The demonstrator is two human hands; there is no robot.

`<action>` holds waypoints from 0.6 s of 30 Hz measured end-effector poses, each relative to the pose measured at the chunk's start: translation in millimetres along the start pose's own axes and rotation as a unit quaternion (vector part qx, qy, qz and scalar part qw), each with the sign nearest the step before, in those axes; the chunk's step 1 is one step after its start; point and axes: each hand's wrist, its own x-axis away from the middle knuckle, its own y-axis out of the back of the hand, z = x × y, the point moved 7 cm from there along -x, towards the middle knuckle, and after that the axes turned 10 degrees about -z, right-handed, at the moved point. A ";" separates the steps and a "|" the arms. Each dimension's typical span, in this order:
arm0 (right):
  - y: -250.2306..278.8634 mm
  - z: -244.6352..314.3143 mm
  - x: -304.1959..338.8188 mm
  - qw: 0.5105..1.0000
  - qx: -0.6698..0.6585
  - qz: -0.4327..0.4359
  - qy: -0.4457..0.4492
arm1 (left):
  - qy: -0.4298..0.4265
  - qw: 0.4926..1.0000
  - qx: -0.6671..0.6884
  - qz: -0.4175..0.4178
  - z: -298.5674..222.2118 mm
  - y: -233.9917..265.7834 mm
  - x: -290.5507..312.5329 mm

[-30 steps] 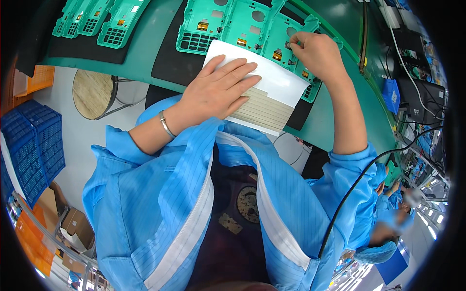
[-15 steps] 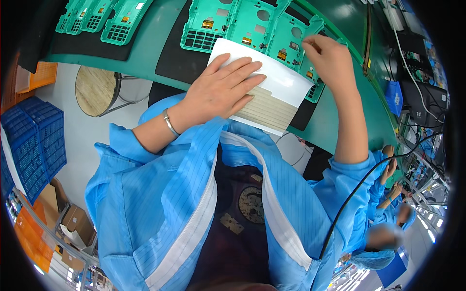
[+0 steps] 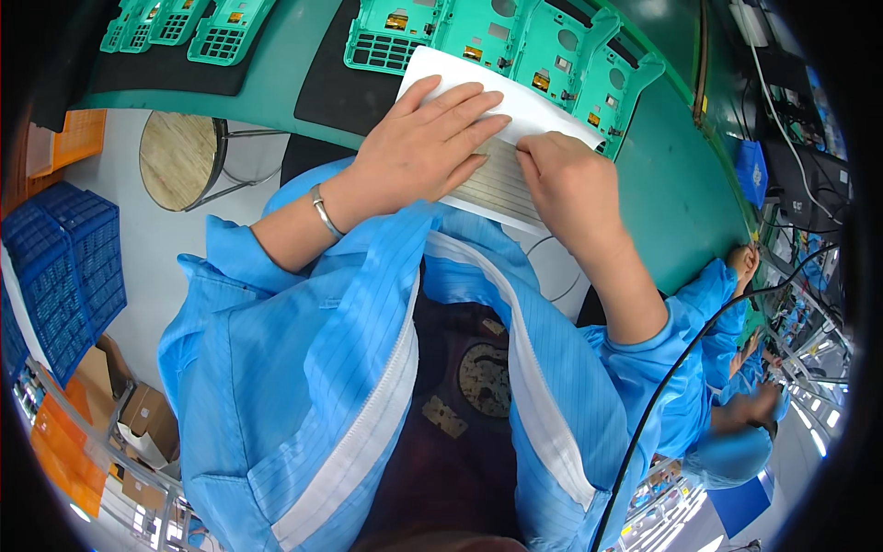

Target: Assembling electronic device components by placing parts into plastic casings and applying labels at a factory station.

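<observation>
A white sheet lies at the near edge of the green bench, its lower part covered with narrow greyish-beige strips. My left hand rests flat on the sheet's left side, fingers outstretched. Over the strips' right end, my right hand has thumb and forefinger brought together; whatever is between them is too small or hidden to make out. Just beyond the sheet stand several green plastic housings with grid-like openings and small gold-coloured parts. The sheet overlaps their near ends.
Black mats lie under the housings. More green housings sit at the far left. A round wooden stool and blue crates stand left of me. A black cable crosses my right side. A co-worker in a blue cap is at right.
My right hand has come down from above the right-hand housings to the strips on the sheet. My left hand stays flat on the sheet.
</observation>
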 end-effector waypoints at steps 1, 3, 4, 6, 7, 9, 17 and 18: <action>-0.6 -0.2 -0.1 1.000 0.001 -0.001 0.000 | 0.001 1.000 0.001 0.003 -0.3 -0.1 -0.4; -2.5 -1.1 -0.5 1.000 0.016 0.009 0.017 | 0.000 1.000 0.002 0.006 -1.2 -1.3 -0.8; -0.6 -0.4 -3.9 1.000 0.017 0.008 0.023 | 0.002 1.000 0.003 0.003 0.2 -0.2 1.1; 3.5 2.8 -11.0 0.995 -0.090 0.029 0.019 | 0.006 1.000 -0.001 -0.005 4.5 7.0 5.4; 8.6 3.5 -14.7 0.995 -0.089 0.029 0.023 | 0.014 1.000 -0.007 -0.002 8.2 9.6 8.2; 17.3 -9.2 -24.6 0.968 -0.222 0.028 -0.111 | 0.032 0.999 -0.023 0.009 17.6 17.2 14.4; -11.5 -49.7 -104.4 0.985 -0.097 0.067 -0.125 | 0.039 0.999 -0.012 0.006 21.6 23.1 17.0; -18.5 -52.4 -109.2 0.988 -0.066 0.082 -0.111 | 0.038 0.999 -0.013 0.002 21.8 22.2 17.6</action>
